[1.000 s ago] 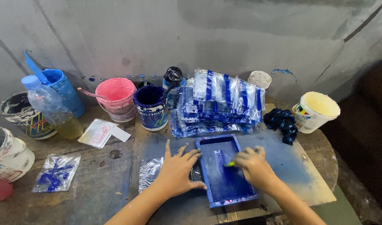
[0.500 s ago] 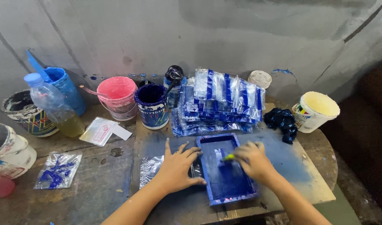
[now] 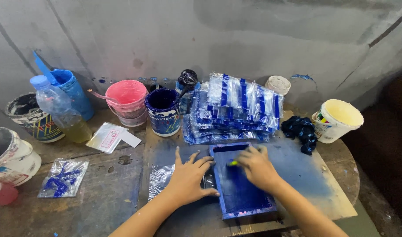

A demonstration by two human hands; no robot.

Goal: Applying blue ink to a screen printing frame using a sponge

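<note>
A small blue printing frame (image 3: 240, 193) lies flat on a blue-stained board (image 3: 315, 184). My left hand (image 3: 188, 180) presses flat on the frame's left edge with fingers spread, over a clear plastic sheet (image 3: 159, 177). Inside the frame near its far end, my right hand (image 3: 255, 166) is closed on a small yellow-green scraper (image 3: 232, 163). Just beyond the frame sits a stack of clear plastic bags with blue stripes (image 3: 236, 109).
Along the wall stand a blue paint can (image 3: 163, 112), a pink bucket (image 3: 127, 102), a blue cup (image 3: 71, 92), a plastic bottle (image 3: 60, 109) and more tubs at left. A cream bucket (image 3: 337, 119) and dark blue rag (image 3: 301, 131) sit right.
My right hand has slid the scraper from the frame's middle toward its far end. My left hand has stayed on the frame's left edge.
</note>
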